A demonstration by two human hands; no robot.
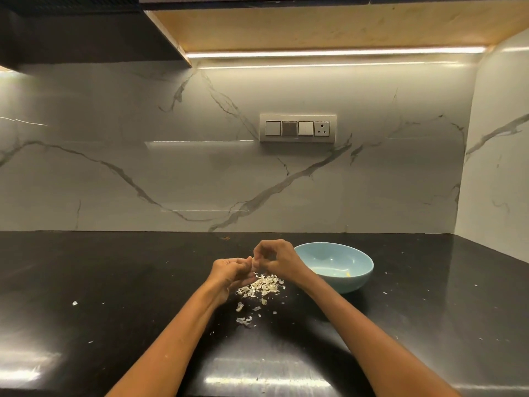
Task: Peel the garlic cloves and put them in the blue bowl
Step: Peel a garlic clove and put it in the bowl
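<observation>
Just left of the blue bowl [337, 266]: left hand [229, 272] and right hand [276, 257] are pinching one garlic clove [254, 262] between curled fingers, letting skins [263, 286] drop onto the bench [114, 282], seemingly sparing the bowl.

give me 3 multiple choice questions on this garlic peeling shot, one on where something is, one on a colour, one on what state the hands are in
1. Where does the pile of garlic skins lie?
A. inside the bowl
B. on the counter below the hands
C. on the wall switch plate

2. What colour is the bowl?
A. red
B. black
C. light blue

3. What are the left hand and right hand doing?
A. both pinching a small garlic clove between them
B. lying flat on the counter
C. lifting the bowl

Key: 1 B, the skins are scattered on the black counter under the hands. 2 C, its wall and inside are pale blue. 3 A, fingers of both hands curl round the pale piece between them.
</observation>
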